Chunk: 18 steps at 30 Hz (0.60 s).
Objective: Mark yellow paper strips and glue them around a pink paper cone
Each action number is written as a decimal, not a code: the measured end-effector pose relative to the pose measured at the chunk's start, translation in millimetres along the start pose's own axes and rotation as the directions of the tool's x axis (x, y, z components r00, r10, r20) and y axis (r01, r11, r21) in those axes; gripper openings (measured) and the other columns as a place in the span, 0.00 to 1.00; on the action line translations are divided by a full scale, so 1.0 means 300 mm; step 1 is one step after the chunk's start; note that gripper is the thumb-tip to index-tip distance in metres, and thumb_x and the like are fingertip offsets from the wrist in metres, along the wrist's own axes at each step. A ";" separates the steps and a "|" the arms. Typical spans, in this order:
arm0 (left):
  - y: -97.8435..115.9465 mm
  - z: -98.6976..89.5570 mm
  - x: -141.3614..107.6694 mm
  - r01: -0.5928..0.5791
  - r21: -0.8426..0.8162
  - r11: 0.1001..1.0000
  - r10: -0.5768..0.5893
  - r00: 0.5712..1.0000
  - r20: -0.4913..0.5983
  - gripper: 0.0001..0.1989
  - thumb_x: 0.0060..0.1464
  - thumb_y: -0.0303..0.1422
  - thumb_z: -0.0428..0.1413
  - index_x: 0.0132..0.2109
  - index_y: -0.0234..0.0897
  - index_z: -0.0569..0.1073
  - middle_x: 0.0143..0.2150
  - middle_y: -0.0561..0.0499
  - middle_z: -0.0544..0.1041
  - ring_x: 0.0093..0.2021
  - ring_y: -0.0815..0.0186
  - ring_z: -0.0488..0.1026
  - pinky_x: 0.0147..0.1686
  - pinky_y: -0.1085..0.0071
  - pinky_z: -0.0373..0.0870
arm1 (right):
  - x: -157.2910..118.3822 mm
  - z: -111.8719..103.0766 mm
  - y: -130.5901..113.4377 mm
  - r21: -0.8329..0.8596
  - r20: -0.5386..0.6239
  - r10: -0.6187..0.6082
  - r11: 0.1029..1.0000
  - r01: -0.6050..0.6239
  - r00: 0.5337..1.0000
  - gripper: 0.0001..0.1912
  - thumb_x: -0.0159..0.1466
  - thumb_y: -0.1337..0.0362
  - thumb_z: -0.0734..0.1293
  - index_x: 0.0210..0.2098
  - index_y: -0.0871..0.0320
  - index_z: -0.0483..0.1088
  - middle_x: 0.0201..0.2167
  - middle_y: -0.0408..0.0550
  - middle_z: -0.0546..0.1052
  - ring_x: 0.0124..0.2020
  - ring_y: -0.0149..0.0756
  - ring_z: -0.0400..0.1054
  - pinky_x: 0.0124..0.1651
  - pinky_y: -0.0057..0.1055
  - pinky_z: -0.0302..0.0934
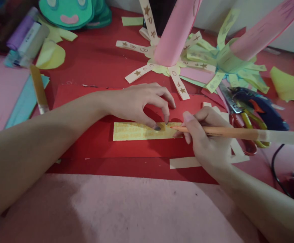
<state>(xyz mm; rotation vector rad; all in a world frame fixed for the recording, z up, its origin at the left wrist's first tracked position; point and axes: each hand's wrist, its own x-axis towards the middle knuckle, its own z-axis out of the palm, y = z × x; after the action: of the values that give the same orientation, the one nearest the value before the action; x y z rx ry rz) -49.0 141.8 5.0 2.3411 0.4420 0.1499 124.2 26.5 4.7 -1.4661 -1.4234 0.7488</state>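
A yellow paper strip (131, 132) with rows of orange writing lies on a red sheet (86, 141). My left hand (139, 103) rests over the strip's upper edge, fingers curved and apart, its thumb touching the paper; nothing is held in it. My right hand (210, 135) grips an orange pen (233, 132), whose tip meets the strip near its right end. Beneath and beside my right hand lie pale blank strips (184, 162).
Behind stand pink paper tubes (173, 37) ringed by lettered strips. Scissors (231, 101) and a dark blue tool (260, 108) lie right. Markers (28, 40), a brown-and-white pen (39, 89) and green face cutouts (66, 13) are left. A black cable (274, 168) curves at right.
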 end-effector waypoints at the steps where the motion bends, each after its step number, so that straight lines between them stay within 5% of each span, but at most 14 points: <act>1: 0.000 0.000 0.000 -0.001 0.006 1.000 0.001 1.000 0.001 0.12 0.47 0.43 0.56 0.39 0.50 0.75 0.54 0.58 0.66 0.55 0.59 0.59 0.56 0.63 0.52 | 0.000 0.000 0.000 -0.006 0.006 -0.001 1.000 0.001 1.000 0.16 0.60 0.63 0.64 0.18 0.54 0.57 0.11 0.37 0.60 0.16 0.28 0.63 0.19 0.28 0.57; 18: 0.005 -0.004 -0.002 -0.006 0.015 1.000 0.005 1.000 0.028 0.10 0.45 0.41 0.58 0.38 0.51 0.76 0.55 0.59 0.66 0.56 0.60 0.58 0.56 0.64 0.51 | -0.003 0.001 -0.009 -0.020 0.076 -0.056 0.998 0.058 0.996 0.15 0.60 0.64 0.65 0.19 0.55 0.58 0.11 0.36 0.62 0.17 0.27 0.67 0.17 0.24 0.56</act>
<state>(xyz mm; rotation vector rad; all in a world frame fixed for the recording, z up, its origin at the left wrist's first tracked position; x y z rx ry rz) -49.4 141.2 6.8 2.3565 0.4240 0.1161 122.7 25.4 6.9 -1.4215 -1.5289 0.7614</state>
